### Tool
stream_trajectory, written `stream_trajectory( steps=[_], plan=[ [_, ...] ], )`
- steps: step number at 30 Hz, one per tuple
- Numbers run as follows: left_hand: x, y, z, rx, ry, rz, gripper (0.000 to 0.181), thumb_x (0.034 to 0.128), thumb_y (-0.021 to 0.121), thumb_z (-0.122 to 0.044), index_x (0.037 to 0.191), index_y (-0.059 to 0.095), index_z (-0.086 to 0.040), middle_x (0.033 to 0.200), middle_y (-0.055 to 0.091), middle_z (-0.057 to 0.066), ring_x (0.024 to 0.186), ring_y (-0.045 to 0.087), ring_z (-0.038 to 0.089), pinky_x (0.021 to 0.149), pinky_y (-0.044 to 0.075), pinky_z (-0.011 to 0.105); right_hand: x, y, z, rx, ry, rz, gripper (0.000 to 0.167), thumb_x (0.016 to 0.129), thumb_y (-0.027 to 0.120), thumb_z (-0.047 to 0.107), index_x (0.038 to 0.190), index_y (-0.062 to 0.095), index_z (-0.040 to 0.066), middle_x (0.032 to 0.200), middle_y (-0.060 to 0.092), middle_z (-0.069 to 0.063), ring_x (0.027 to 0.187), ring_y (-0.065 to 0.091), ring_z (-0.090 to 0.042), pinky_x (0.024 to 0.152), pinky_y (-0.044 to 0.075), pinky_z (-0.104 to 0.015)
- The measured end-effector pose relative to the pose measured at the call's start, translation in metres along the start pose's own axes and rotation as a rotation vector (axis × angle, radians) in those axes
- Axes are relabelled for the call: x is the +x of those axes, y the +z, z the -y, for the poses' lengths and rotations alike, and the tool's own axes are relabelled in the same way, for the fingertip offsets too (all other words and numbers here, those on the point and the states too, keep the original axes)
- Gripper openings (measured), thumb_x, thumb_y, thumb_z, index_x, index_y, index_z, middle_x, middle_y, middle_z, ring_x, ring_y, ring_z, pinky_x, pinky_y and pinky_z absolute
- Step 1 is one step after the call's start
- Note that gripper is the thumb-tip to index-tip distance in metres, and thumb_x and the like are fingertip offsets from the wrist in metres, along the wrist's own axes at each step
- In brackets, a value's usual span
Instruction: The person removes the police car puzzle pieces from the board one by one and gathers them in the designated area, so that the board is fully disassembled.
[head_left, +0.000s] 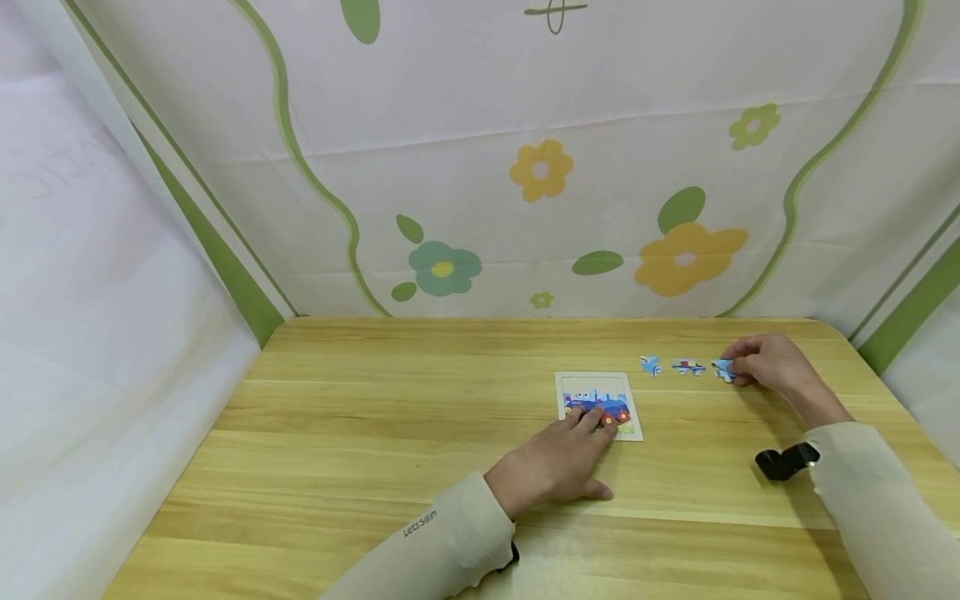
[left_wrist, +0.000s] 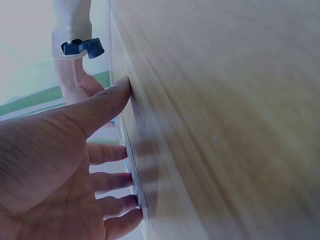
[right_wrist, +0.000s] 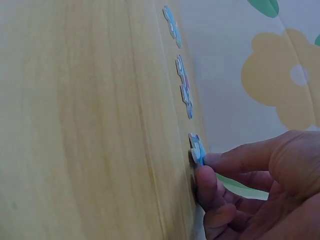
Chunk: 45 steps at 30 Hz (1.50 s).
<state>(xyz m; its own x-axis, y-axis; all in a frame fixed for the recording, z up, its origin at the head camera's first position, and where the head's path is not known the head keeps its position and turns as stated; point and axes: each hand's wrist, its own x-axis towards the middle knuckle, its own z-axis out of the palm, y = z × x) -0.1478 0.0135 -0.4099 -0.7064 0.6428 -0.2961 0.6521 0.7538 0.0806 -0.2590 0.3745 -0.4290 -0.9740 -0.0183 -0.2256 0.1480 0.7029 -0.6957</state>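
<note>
A jigsaw puzzle (head_left: 592, 408) in a white frame lies on the table, its lower part filled with a blue vehicle picture and its upper part a bare pale strip. My left hand (head_left: 562, 460) rests on its lower edge, fingers spread and thumb on the wood; the left wrist view shows the fingertips (left_wrist: 131, 180) at the frame's edge. At the far right my right hand (head_left: 772, 367) pinches a light blue puzzle piece (right_wrist: 197, 149) between thumb and forefinger. Left of it lie two loose pieces, a middle piece (head_left: 687, 367) and a left piece (head_left: 650, 365).
The wooden table (head_left: 360, 417) reaches back to a white cloth wall (head_left: 465, 117) printed with flowers. More cloth hangs at both sides. Dark wrist cameras, including the right one (head_left: 783, 462), jut out from the sleeves.
</note>
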Motion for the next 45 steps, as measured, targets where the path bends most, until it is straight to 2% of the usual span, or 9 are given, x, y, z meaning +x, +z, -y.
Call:
stream_trajectory(
  steps=[11, 21, 27, 33, 39, 45],
  plan=[
    [0.0, 0.0, 0.0, 0.004, 0.001, -0.007, 0.085, 0.0974, 0.062, -0.063, 0.165, 0.032, -0.023, 0.175, 0.023, 0.001, 0.161, 0.028, 0.024, 0.125, 0.038, 0.034, -0.001, 0.003, 0.001, -0.042, -0.005, -0.021, 0.023, 0.098, 0.061, 0.0, 0.116, 0.064, -0.014, 0.089, 0.07, -0.01, 0.069, 0.066, -0.014, 0.061, 0.057, -0.029],
    [0.001, 0.0, -0.001, 0.005, 0.0, -0.009, 0.084, 0.0972, 0.062, -0.064, 0.165, 0.032, -0.024, 0.175, 0.024, 0.001, 0.16, 0.028, 0.024, 0.125, 0.038, 0.034, -0.001, 0.003, 0.001, -0.059, -0.002, -0.012, 0.024, 0.099, 0.057, 0.002, 0.117, 0.064, -0.013, 0.089, 0.07, -0.011, 0.071, 0.065, -0.015, 0.06, 0.056, -0.029],
    [0.002, 0.0, -0.001, 0.003, 0.003, -0.008, 0.084, 0.0974, 0.062, -0.064, 0.165, 0.032, -0.023, 0.175, 0.023, 0.001, 0.161, 0.028, 0.024, 0.125, 0.038, 0.034, -0.003, 0.009, 0.005, -0.078, -0.048, -0.069, 0.022, 0.103, 0.057, 0.005, 0.116, 0.065, -0.01, 0.093, 0.07, -0.014, 0.068, 0.061, -0.013, 0.058, 0.053, -0.028],
    [0.003, 0.0, -0.001, -0.002, 0.0, 0.0, 0.085, 0.0979, 0.061, -0.063, 0.166, 0.031, -0.023, 0.175, 0.022, 0.002, 0.161, 0.026, 0.025, 0.126, 0.037, 0.034, -0.008, 0.029, 0.034, -0.101, -0.173, -0.076, 0.02, 0.102, 0.062, 0.009, 0.113, 0.069, -0.007, 0.094, 0.068, -0.016, 0.068, 0.06, -0.014, 0.057, 0.05, -0.026],
    [0.004, -0.001, -0.002, 0.005, -0.005, 0.003, 0.086, 0.0979, 0.061, -0.064, 0.166, 0.031, -0.021, 0.175, 0.022, 0.004, 0.162, 0.024, 0.022, 0.128, 0.032, 0.032, -0.01, 0.058, 0.073, -0.067, -0.284, 0.0, 0.014, 0.099, 0.063, 0.003, 0.107, 0.071, -0.006, 0.099, 0.067, -0.017, 0.074, 0.062, -0.017, 0.059, 0.054, -0.026],
    [0.007, -0.003, -0.009, 0.004, -0.03, 0.01, 0.086, 0.0984, 0.061, -0.063, 0.165, 0.033, -0.017, 0.175, 0.022, 0.005, 0.162, 0.024, 0.019, 0.127, 0.031, 0.027, -0.008, 0.082, 0.1, -0.011, -0.361, 0.067, 0.013, 0.099, 0.063, 0.001, 0.106, 0.072, -0.005, 0.098, 0.067, -0.016, 0.073, 0.061, -0.018, 0.059, 0.054, -0.026]
  ],
)
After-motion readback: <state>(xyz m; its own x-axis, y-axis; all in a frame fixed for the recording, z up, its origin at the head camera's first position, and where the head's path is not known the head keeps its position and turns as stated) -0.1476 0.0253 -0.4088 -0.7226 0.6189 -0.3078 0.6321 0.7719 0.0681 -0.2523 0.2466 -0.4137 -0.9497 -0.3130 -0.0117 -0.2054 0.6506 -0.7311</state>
